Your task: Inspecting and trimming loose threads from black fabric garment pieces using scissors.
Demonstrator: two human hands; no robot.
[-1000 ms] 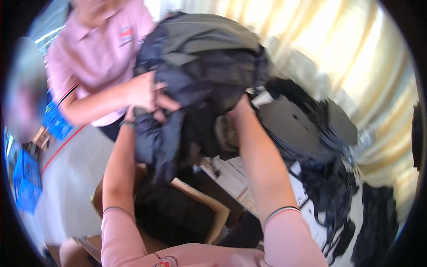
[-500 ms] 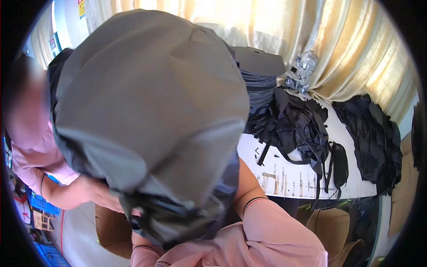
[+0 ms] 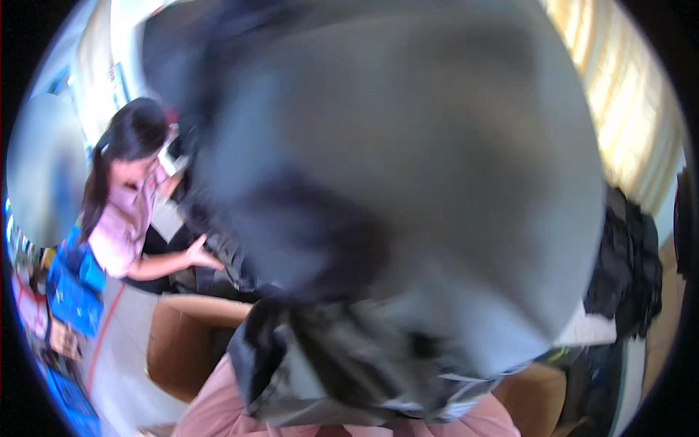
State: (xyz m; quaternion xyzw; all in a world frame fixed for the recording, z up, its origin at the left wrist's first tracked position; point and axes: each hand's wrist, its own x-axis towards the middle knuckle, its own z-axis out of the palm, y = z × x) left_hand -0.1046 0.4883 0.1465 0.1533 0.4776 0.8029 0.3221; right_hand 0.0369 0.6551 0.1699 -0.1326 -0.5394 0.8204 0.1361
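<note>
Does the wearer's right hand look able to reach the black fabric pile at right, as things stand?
Probably not: the bulky grey fabric item fills most of the view, likely blocking the way to the black fabric pile, and the right hand is out of sight.

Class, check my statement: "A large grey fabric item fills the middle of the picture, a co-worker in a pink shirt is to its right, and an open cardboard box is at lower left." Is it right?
Not quite: the co-worker in the pink shirt is to the left of the large grey fabric item, as the head view shows. The rest stands.
</note>
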